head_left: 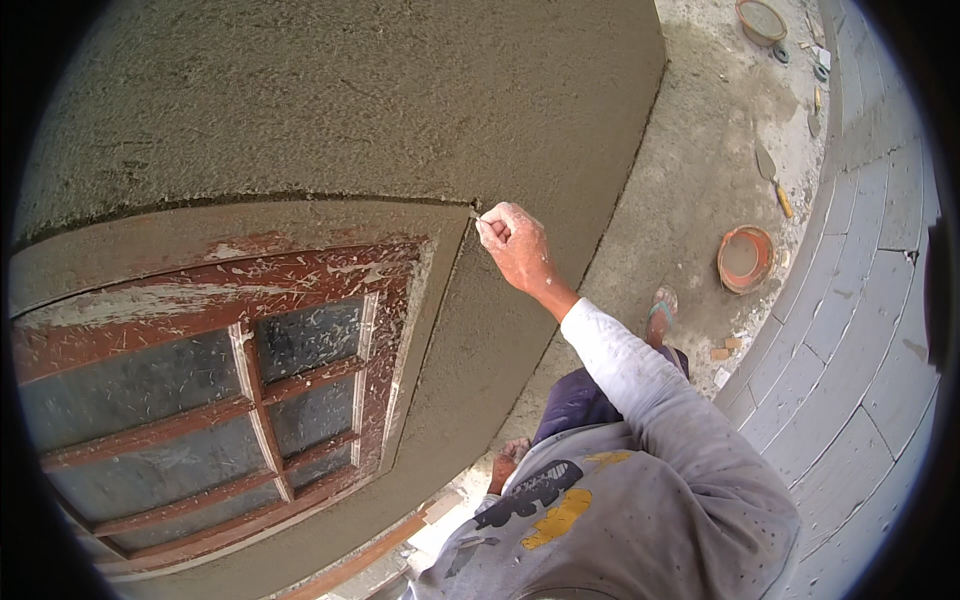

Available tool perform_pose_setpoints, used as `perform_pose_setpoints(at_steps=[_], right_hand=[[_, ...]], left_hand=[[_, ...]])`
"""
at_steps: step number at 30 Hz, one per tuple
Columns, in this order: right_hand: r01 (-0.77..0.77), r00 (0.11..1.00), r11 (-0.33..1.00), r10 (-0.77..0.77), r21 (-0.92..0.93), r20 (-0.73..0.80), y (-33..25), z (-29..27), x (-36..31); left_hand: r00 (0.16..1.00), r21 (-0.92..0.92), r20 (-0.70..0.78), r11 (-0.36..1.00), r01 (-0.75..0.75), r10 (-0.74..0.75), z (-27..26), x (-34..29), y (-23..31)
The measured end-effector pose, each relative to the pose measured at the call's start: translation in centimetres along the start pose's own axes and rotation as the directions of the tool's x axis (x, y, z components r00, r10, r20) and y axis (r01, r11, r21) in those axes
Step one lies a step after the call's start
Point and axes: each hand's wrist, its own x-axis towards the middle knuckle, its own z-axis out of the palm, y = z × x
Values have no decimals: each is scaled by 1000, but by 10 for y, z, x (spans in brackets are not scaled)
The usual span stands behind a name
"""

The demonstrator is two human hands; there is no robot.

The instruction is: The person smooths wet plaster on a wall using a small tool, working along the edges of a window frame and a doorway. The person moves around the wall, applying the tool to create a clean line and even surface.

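At the upper corner of a red-brown, wooden-framed window with glass panes (260,395), set low left in a wall coated with grey-brown, damp-looking plaster (330,110). Bare right hand (518,248) at that corner, thumb and finger pinched together; anything between the tips too small to make out. Bare left hand (508,460) down beside the body, partly hidden; cannot tell whether it grasps anything.

Progress, by judgement: main coat looks done, covering the wall above the window and down its right side. Edging seems unfinished: a dark, ragged gap (250,199) runs along the top of the pale brown band (441,300) bordering the window. Cleaning-up apparently not done either; pale splashes speckle red wood and panes.

Plaster surface: grainy, fairly even overall, with small pits and a rougher patch at far left. Its right edge ends in a long line against the concrete floor (655,195).

Ground beyond: pointed metal trowel with yellow handle (771,174), round orange-brown tub (746,259) near it, another orange-rimmed tub (761,22) farther off.
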Motion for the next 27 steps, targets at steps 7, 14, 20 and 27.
perform_pose_setpoints(at_steps=[7, 14, 20, 27], right_hand=[[6, 1000, 1000, -6, 14, -18, 3, -5, 9], [-33, 999, 998, 33, 46, -8, -1, -4, 2], [-39, 999, 999, 40, -18, 20, -24, -10, 8], [-1, 1000, 980, -3, 201, 21, -32, -32, 0]], left_hand=[[997, 127, 5, 989, 75, -77, -11, 7, -10], [999, 144, -30, 989, 38, -34, 3, 4, -15], [998, 358, -59, 933, 26, -5, 14, 2, 14], [996, 247, -73, 969, -29, 49, 27, 17, 19]])
